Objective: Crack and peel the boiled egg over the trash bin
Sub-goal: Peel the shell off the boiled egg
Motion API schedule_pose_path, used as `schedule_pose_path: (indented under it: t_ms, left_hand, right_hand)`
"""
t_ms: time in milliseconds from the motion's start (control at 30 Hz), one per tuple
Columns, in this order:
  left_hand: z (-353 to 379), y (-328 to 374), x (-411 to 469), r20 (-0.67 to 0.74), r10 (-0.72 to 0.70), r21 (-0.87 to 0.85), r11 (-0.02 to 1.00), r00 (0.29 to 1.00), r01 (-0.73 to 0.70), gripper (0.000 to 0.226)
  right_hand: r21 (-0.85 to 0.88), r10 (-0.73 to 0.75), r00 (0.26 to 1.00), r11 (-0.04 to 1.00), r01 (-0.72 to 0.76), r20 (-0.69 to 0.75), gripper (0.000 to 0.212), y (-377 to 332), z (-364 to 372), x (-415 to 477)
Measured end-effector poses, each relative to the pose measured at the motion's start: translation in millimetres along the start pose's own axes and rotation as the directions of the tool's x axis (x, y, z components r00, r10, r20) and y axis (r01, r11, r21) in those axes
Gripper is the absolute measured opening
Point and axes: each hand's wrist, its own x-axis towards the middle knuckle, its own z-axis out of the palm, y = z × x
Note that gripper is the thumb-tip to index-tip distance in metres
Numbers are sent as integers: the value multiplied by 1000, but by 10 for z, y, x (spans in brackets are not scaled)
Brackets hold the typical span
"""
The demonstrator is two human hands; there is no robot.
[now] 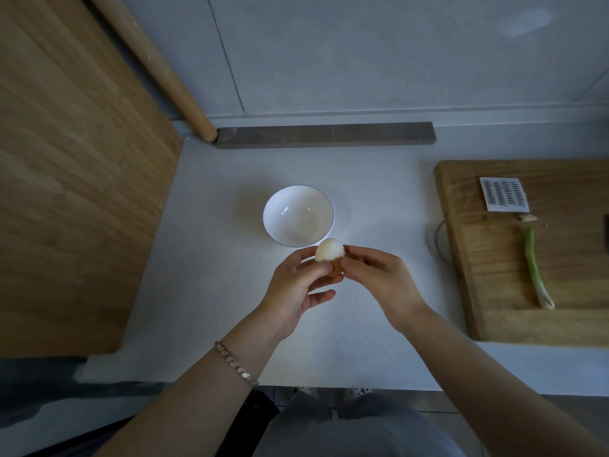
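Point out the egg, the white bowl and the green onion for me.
egg point(328, 249), head view, on the peeled white top.
white bowl point(279, 207), head view, on its left inner wall.
green onion point(531, 257), head view, on the green stalk.

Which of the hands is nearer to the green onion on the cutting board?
Right. The right hand pinches at the egg, to the left of the green onion; the left hand holds the egg from the other side, farther away.
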Motion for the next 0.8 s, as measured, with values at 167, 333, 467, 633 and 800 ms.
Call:
schedule_pose_path:
  t_ms: [167,333,467,633,800]
  left_hand:
    - [13,-10,-11,-31,66,101,993,997,-62,37]
    - [27,-21,-11,-87,96,130,988,992,-84,36]
    - [36,-30,-13,-81,68,106,993,994,-59,37]
    - [20,-34,-14,-72,20,35,999,997,-17,33]
    - [-17,-40,-16,22,-75,-77,994,997,77,18]
  right_hand:
    - [57,-9,1000,998,8,7,27,16,-16,1]
    - [64,-46,998,997,48,-41,24,15,20,-8]
    - [104,-43,996,993,52,-84,17,18,30,-28]
    - [148,18,992,989,0,-123,13,13,22,-40]
    - [148,102,983,986,-79,-154,13,6,13,-9]
